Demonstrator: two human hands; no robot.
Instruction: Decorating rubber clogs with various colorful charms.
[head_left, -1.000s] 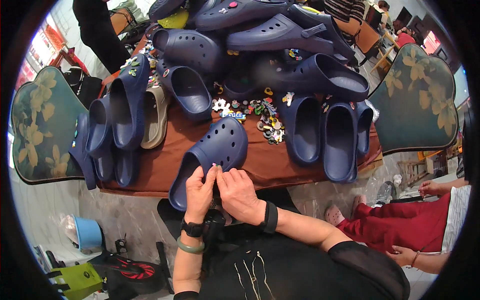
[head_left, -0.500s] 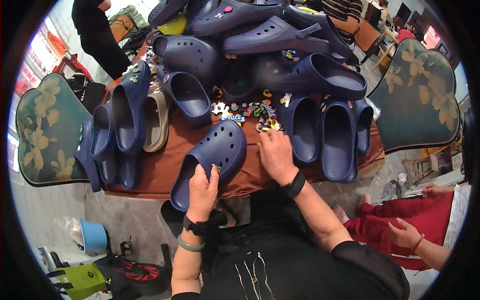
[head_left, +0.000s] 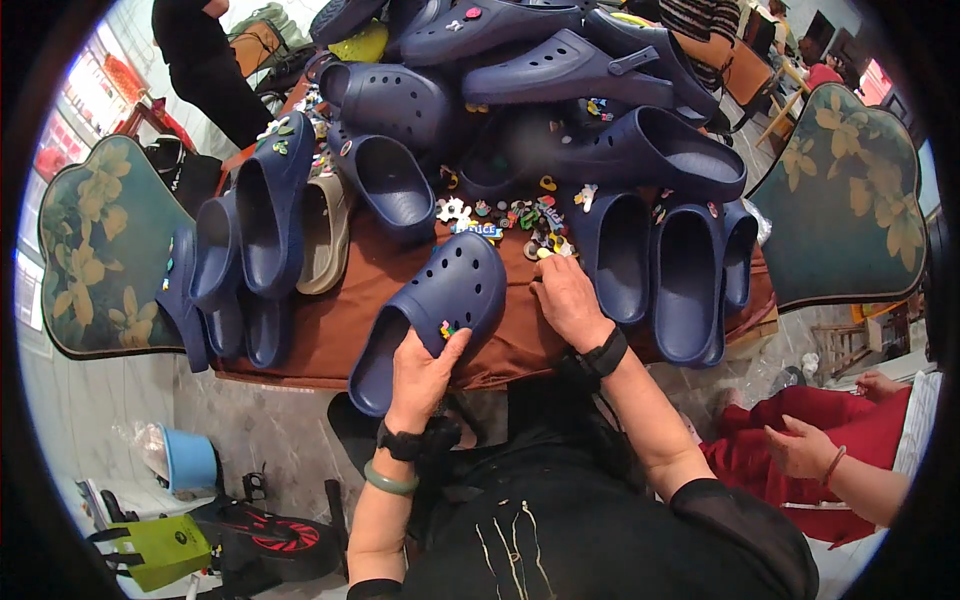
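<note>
A navy clog (head_left: 432,315) is being held at its side by the left hand (head_left: 420,372), thumb pressed beside a small charm (head_left: 447,329) on its upper, in the centre of the frame at the near edge of the bench (head_left: 330,330). The right hand (head_left: 565,300) is being rested palm down just right of the clog, fingers curled over the pile of small charms (head_left: 520,215); whether anything is being pinched cannot be told. More navy clogs (head_left: 640,150) are being heaped across the upper frame.
</note>
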